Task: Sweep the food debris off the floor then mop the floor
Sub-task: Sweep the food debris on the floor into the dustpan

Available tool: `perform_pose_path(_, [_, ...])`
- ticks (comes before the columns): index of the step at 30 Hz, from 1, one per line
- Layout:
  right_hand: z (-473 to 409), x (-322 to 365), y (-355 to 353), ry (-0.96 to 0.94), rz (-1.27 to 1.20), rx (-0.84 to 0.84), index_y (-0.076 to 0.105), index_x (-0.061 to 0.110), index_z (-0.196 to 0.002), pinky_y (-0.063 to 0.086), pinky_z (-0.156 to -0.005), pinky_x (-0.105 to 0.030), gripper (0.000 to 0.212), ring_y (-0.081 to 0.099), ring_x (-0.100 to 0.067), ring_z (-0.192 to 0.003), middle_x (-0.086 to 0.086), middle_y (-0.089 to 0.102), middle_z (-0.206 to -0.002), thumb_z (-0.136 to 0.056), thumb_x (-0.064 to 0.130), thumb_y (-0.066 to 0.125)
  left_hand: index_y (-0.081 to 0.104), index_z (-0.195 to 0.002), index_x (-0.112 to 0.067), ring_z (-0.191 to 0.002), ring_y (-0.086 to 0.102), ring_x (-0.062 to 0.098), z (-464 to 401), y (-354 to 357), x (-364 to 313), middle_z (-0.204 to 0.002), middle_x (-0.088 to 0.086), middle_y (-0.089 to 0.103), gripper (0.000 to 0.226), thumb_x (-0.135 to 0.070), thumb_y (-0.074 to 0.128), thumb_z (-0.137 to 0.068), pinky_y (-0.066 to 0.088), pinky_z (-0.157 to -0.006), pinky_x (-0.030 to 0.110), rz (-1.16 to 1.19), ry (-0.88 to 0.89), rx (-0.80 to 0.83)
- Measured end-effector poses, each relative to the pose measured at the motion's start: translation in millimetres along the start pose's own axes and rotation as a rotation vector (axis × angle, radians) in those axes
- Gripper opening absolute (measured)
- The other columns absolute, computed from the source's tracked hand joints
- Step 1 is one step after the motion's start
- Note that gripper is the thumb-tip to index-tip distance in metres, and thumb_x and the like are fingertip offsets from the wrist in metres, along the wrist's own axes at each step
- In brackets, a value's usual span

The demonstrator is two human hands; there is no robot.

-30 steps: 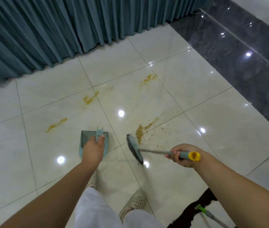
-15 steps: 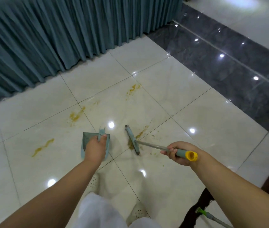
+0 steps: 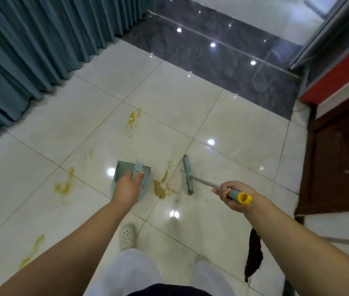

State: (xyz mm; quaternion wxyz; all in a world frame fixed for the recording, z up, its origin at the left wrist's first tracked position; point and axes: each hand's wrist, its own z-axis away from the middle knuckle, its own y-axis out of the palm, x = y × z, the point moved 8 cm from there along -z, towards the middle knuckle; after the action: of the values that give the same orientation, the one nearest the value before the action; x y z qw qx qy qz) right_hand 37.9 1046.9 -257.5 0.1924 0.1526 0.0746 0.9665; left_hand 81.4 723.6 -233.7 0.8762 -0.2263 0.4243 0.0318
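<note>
My left hand (image 3: 129, 186) grips the handle of a teal dustpan (image 3: 124, 168) that rests on the white tiled floor (image 3: 233, 129). My right hand (image 3: 232, 194) holds the yellow-capped handle of a short broom (image 3: 188, 174), whose head stands on the floor just right of a heap of yellow-brown food debris (image 3: 161, 188). The heap lies between dustpan and broom head. More yellow debris smears sit farther out (image 3: 133, 118), to the left (image 3: 64, 185) and at the lower left (image 3: 33, 251).
A teal pleated curtain (image 3: 41, 43) hangs along the left and far side. Dark glossy tiles (image 3: 222, 60) run beyond the white ones. A dark wooden and red cabinet (image 3: 340, 146) stands on the right. My feet in pale clogs (image 3: 127, 237) stand below the dustpan.
The view has swung right. The broom has pulled the debris into a heap beside the dustpan, and its head now stands right of the heap, off the debris.
</note>
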Motion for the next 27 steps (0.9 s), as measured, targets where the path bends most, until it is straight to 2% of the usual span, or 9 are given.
perform_pose_path(2, [5,-16,10,-0.028,-0.083,-0.031,0.043,0.002,-0.095,0.037,-0.029,-0.01,0.012,0.038,-0.009,-0.023,-0.023,0.047,-0.092,-0.097,-0.004,0.032,0.052,-0.089,-0.012,-0.058,0.047,0.02,-10,-9,-6,-0.074,0.011,0.053,0.03,-0.04,0.045,-0.097,0.034,-0.049,0.024,-0.033,0.011,0.09])
perform_pose_path(5, [13,-39,16,-0.047,-0.207,-0.064,0.041,0.0,-0.096,0.037,-0.028,-0.011,0.009,0.038,-0.01,-0.022,-0.023,0.046,-0.09,-0.098,-0.001,0.033,0.051,-0.093,-0.009,-0.055,0.044,0.018,-20,-17,-14,-0.072,0.01,0.052,0.031,-0.039,0.044,-0.097,0.034,-0.048,0.023,-0.091,0.049,0.182])
perform_pose_path(9, [31,-75,5,-0.062,-0.343,-0.113,0.042,-0.002,-0.094,0.037,-0.028,-0.011,0.01,0.037,-0.01,-0.021,-0.024,0.047,-0.09,-0.098,-0.001,0.033,0.05,-0.081,-0.011,-0.052,0.042,0.017,-23,-16,-19,-0.064,0.006,0.047,0.032,-0.039,0.045,-0.097,0.032,-0.048,0.024,-0.106,0.063,0.268])
perform_pose_path(12, [44,-103,-19,-0.064,-0.449,-0.147,0.043,0.0,-0.097,0.037,-0.027,-0.012,0.008,0.038,-0.009,-0.022,-0.025,0.048,-0.091,-0.097,0.0,0.035,0.048,-0.074,-0.014,-0.058,0.048,0.02,-15,-7,-18,-0.068,0.009,0.05,0.033,-0.038,0.046,-0.097,0.038,-0.054,0.027,-0.139,0.079,0.307])
perform_pose_path(16, [52,-138,-56,-0.071,-0.598,-0.208,0.039,0.001,-0.114,0.036,-0.026,-0.012,0.016,0.038,-0.009,-0.021,-0.024,0.046,-0.086,-0.098,0.003,0.036,0.047,-0.071,-0.018,-0.067,0.053,0.024,-1,4,-12,-0.074,0.011,0.053,0.033,-0.038,0.045,-0.097,0.042,-0.061,0.03,-0.186,0.131,0.346])
perform_pose_path(19, [60,-160,-82,-0.101,-0.669,-0.237,0.042,0.001,-0.1,0.036,-0.025,-0.013,0.008,0.038,-0.008,-0.02,-0.027,0.046,-0.089,-0.097,0.001,0.036,0.047,-0.071,-0.019,-0.065,0.05,0.023,16,8,-8,-0.073,0.01,0.053,0.032,-0.038,0.044,-0.098,0.04,-0.057,0.028,-0.205,0.179,0.368])
perform_pose_path(21, [69,-178,-98,-0.125,-0.72,-0.255,0.043,0.001,-0.092,0.036,-0.025,-0.013,0.01,0.037,-0.008,-0.02,-0.027,0.046,-0.09,-0.097,0.0,0.035,0.047,-0.072,-0.018,-0.064,0.049,0.022,25,14,-4,-0.073,0.01,0.053,0.032,-0.038,0.045,-0.097,0.039,-0.057,0.028,-0.231,0.2,0.377])
perform_pose_path(24, [85,-202,-119,-0.164,-0.828,-0.283,0.042,0.001,-0.091,0.036,-0.025,-0.012,0.012,0.037,-0.009,-0.018,-0.027,0.044,-0.091,-0.098,0.0,0.032,0.048,-0.074,-0.019,-0.069,0.051,0.023,35,29,2,-0.077,0.012,0.054,0.03,-0.039,0.045,-0.097,0.039,-0.058,0.028,-0.257,0.209,0.413])
perform_pose_path(27, [100,-222,-136,-0.192,-0.912,-0.333,0.044,0.003,-0.096,0.036,-0.025,-0.013,0.011,0.04,-0.01,-0.019,-0.029,0.044,-0.097,-0.098,0.001,0.033,0.047,-0.073,-0.018,-0.078,0.057,0.027,40,41,0,-0.082,0.014,0.058,0.032,-0.04,0.046,-0.097,0.044,-0.067,0.032,-0.302,0.246,0.434])
